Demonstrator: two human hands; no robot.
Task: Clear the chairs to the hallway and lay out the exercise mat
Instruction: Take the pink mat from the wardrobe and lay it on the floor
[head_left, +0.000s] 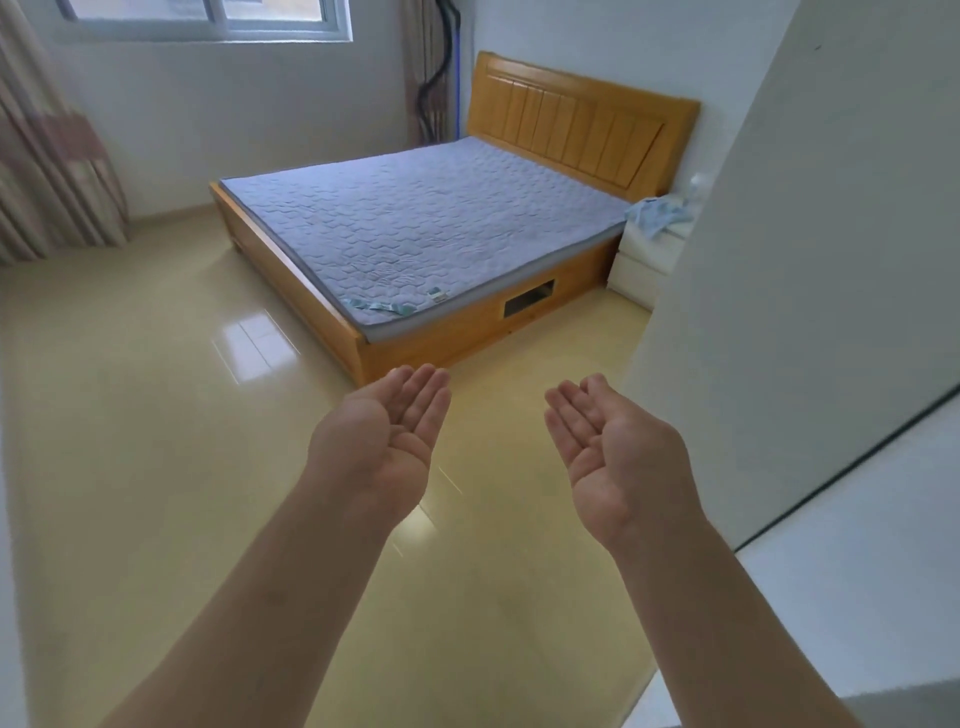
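The left grip (385, 435) and right grip (614, 451) are held out palm-up, fingers straight and holding nothing, above the floor (156, 415) short of the bed (415, 223); no chair or exercise mat shows, so neither is nearer.

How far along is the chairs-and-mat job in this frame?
Done: possibly the chairs; none show on the floor beside the bed, though the hallway is out of view. In hand: nothing; the left hand and right hand are open, palms up, empty. Left: the mat; none is visible, laid or rolled.
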